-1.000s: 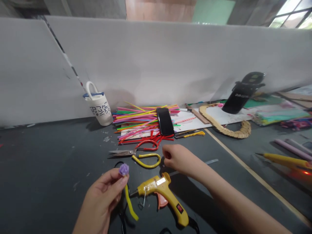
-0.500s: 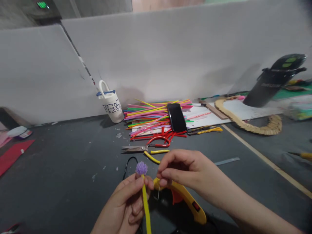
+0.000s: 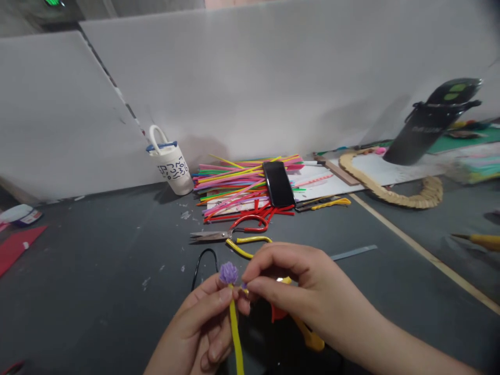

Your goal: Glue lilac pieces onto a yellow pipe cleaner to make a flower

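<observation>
My left hand (image 3: pixel 207 317) is closed around a yellow pipe cleaner stem (image 3: pixel 236 333), held upright with its lower end running out of the picture. On top of the stem sits a fuzzy purple ball (image 3: pixel 228 273), just above my left thumb. My right hand (image 3: pixel 289 281) pinches close beside the ball, its fingertips near those of the left. A tiny purple and yellow bit (image 3: pixel 245 287) shows at the right fingertips; what it belongs to is hidden. Behind the right hand lies a yellow glue gun (image 3: pixel 310 336) with a red trigger, mostly covered.
Ahead lie scissors (image 3: pixel 213 236) with red and yellow handles, a pile of coloured pipe cleaners (image 3: pixel 230 179) and a phone (image 3: pixel 278 183) on it. A white cup (image 3: pixel 174 169) stands at left, a black container (image 3: pixel 420 133) at right. A curved tan piece (image 3: pixel 425 198) lies before it.
My right hand has moved slightly left, closer to the purple ball, and covers more of the glue gun. The left hand keeps hold of the stem. The view has shifted a little.
</observation>
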`<state>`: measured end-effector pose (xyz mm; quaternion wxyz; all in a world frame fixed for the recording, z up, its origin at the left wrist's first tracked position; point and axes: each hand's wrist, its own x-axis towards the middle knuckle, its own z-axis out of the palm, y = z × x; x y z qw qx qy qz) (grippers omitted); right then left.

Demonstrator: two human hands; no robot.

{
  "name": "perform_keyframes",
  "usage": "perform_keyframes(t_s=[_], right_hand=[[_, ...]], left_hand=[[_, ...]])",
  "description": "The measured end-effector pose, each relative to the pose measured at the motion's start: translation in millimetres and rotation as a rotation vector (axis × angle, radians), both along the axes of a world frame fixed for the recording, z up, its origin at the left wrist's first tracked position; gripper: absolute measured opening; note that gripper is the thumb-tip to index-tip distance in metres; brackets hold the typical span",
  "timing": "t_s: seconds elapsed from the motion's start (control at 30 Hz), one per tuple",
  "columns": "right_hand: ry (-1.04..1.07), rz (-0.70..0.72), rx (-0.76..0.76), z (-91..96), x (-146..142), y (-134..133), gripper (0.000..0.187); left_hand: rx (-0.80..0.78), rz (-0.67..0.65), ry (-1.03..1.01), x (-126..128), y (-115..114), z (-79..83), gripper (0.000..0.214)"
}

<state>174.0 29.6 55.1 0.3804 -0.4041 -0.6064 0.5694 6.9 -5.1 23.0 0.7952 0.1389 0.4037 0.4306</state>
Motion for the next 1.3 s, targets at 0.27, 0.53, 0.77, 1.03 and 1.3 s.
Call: perform_keyframes(t_s=[0.27, 0.53, 0.77, 1.03, 1.3], right_hand=[[-0.092, -0.014, 0.083, -8.4, -0.3, -1.1, 0.013], [-0.162, -0.050, 0.352, -11.6, -2.5, -5.4, 0.018], [-0.227, -0.062, 0.568, -16.7, -1.4, -8.0, 0.012], [-0.387, -0.099, 0.876, -22.3, -5.3, -11.9, 0.020], [-0.341, -0.148, 0.952, -22.8, -1.2, -12.9, 0.006]], left_hand=[[0.002, -0.036, -0.032, -0.1, -4.5, -1.4, 0.013], [0.029, -0.052, -0.048, 1.3, -3.1, -3.4, 0.011], [0.071, -0.056, 0.033, -0.1, -4.8, -6.2, 0.008], [0.108, -0.034, 0.164, 1.6, -6.8, -7.2, 0.017], [0.205, 0.010, 0.331, 1.6, -9.4, -9.0, 0.028]])
